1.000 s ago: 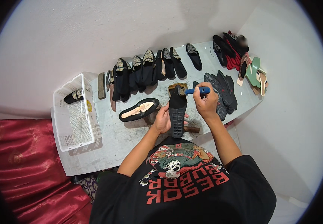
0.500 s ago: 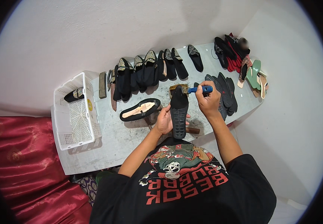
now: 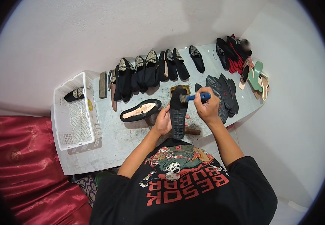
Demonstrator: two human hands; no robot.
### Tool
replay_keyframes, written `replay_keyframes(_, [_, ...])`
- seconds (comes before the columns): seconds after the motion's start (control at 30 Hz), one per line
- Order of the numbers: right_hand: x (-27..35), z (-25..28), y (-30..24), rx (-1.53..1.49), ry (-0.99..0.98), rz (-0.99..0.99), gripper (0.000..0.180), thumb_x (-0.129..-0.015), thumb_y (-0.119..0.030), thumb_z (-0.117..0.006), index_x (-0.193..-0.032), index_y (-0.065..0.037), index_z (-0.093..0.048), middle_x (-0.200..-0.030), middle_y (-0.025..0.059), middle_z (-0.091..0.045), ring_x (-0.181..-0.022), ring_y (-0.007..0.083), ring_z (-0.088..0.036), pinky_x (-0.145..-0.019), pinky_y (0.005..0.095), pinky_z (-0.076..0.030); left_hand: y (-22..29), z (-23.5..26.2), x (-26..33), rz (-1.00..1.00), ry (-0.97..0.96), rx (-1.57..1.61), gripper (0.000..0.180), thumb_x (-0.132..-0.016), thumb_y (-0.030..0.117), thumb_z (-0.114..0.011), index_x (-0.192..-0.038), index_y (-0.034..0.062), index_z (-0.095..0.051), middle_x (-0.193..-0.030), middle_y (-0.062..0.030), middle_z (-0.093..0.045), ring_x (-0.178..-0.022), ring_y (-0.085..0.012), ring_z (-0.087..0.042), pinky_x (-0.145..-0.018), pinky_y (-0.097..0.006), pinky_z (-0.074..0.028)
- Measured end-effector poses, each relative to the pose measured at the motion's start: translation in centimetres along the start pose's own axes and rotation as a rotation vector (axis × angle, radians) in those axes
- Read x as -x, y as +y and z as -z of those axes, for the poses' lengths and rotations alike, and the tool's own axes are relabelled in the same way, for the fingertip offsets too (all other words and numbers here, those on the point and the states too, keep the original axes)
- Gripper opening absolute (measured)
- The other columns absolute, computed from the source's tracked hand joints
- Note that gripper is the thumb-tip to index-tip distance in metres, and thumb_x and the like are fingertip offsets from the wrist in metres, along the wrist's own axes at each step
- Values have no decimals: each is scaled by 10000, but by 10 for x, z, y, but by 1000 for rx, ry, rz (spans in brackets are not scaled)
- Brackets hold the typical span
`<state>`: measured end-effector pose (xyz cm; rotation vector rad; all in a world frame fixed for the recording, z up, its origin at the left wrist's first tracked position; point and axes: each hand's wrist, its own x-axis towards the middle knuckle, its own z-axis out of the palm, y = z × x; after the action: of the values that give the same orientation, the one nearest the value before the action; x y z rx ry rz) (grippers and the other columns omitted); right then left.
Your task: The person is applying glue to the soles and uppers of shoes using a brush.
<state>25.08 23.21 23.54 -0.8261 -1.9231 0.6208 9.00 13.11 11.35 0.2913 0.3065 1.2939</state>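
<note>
My left hand (image 3: 163,122) is closed around a black shoe sole (image 3: 178,122), toe end pointing away from me, its ridged grid side facing up. In my right hand (image 3: 208,108) is the blue handle of a paintbrush (image 3: 200,96). The bristles touch the right side of the sole's smooth, dark front part. Partly covered by the sole's toe, a yellowish-brown tray (image 3: 185,90) sits on the table. Left of the sole lies a black shoe (image 3: 141,110) with its tan underside up. Under my left hand a wooden handle (image 3: 192,131) shows; its other end is hidden.
Black slip-on shoes with patterned fronts (image 3: 151,63) line the table's far side. Dark soles (image 3: 228,93) lie at the right, near green shoe forms (image 3: 256,77) and a black-and-red pile (image 3: 235,52). A white plastic basket (image 3: 89,129) holding one shoe stands at left.
The brush has moved slightly down and left, from the sole's toe edge onto its front part. My left hand and the sole have shifted a little left.
</note>
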Motion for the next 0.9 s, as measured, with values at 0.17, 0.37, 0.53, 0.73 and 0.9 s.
replay_keyframes(0.17, [2, -2, 1, 6, 14, 31, 95, -901, -67, -683, -927, -23, -603, -681, 91, -613, -548, 203, -638, -532, 330, -502, 4, 6, 3, 22, 21, -28, 650, -1074, 483, -239, -1448, 6, -472, -1239, -262, -651, -1130, -408, -664, -948, -548, -576])
replay_keyframes(0.37, [-25, -13, 9, 34, 116, 101, 101, -910, -66, -690, -950, -22, -609, -712, 86, -636, -562, 187, -646, -542, 311, -509, -7, -1, 1, 17, 34, 7, 646, -1076, 482, -240, -1447, 5, -470, -1237, -251, -649, -1133, -398, -664, -939, -555, -579])
replay_keyframes(0.53, [-21, -17, 10, 30, 129, 98, 105, -925, -85, -692, -961, -24, -615, -700, 76, -637, -563, 161, -645, -541, 301, -512, 0, 3, 1, 7, 3, -21, 643, -1076, 481, -250, -1449, 2, -460, -1249, -236, -644, -1134, -395, -663, -928, -566, -584])
replay_keyframes(0.73, [-22, -15, -3, -6, 115, 81, 102, -933, -86, -688, -970, -22, -618, -690, 65, -639, -562, 149, -648, -531, 288, -509, 0, -1, 3, -6, 22, -17, 629, -1074, 471, -253, -1444, 6, -460, -1241, -236, -644, -1119, -391, -666, -919, -557, -591])
replay_keyframes(0.9, [-25, -19, 8, 24, 180, 120, 106, -931, -80, -686, -978, -18, -614, -684, 72, -634, -551, 155, -640, -525, 295, -505, 0, -2, 2, 1, -31, -51, 626, -1071, 468, -254, -1442, 8, -463, -1233, -237, -646, -1120, -390, -666, -922, -556, -587])
